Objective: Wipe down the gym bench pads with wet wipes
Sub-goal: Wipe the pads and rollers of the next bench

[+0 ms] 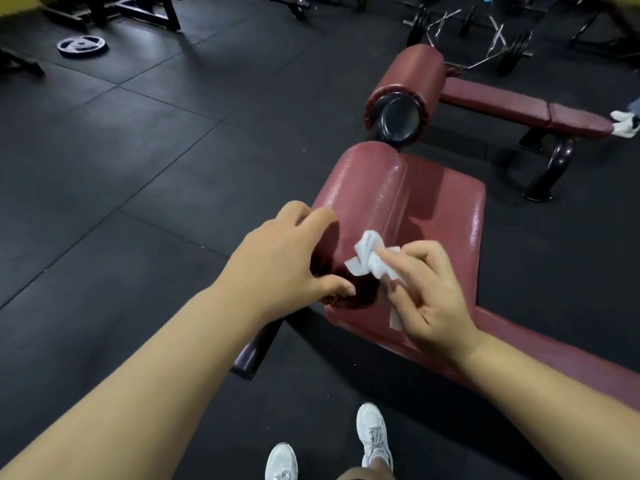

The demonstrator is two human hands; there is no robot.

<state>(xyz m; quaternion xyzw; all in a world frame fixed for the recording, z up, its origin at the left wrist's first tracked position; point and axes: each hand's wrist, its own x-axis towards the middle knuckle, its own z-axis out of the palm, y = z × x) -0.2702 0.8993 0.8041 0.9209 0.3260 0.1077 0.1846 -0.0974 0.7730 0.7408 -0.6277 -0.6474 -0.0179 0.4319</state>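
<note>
Two benches [450, 216] [502, 105], one wipe [370, 261] — left hand [277, 258] grips the near pad [367, 188], right hand [429, 299] pinches the wipe.

Pretty clearly a gym, the free-weights corner by the look of it. The floor [138, 150] is all black rubber tiles with the seams showing, and a weight plate [82, 46] lies flat on it off to the left. At the back a bunch of loaded bars [500, 34] with dark plates sit together. The near bench [433, 209] is maroon vinyl padding. Behind it a second bench [512, 105] on dark metal legs has a fat roller pad [415, 74]. Dark machine frames [152, 12] run along the top edge too.
</note>
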